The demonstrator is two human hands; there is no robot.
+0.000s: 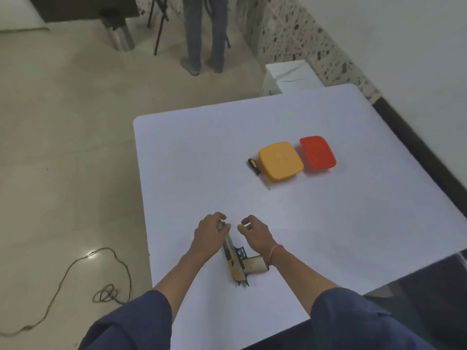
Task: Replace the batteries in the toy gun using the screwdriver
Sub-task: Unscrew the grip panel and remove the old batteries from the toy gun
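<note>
A yellow and black toy gun (238, 262) lies flat on the white table (328, 236), its barrel pointing away from me and its grip to the right. My left hand (211, 234) pinches the muzzle end of the barrel. Just right of the barrel, my right hand (254, 233) hovers with fingers curled and apart, holding nothing; its wrist covers part of the grip. A screwdriver (256, 170) with a black and yellow handle lies farther back, beside a yellow box.
A yellow lidded box (280, 161) and a red lidded box (317, 152) sit side by side at the table's far middle. A person's legs (204, 34) and a tripod stand beyond the table. A cable (106, 274) lies on the floor at left.
</note>
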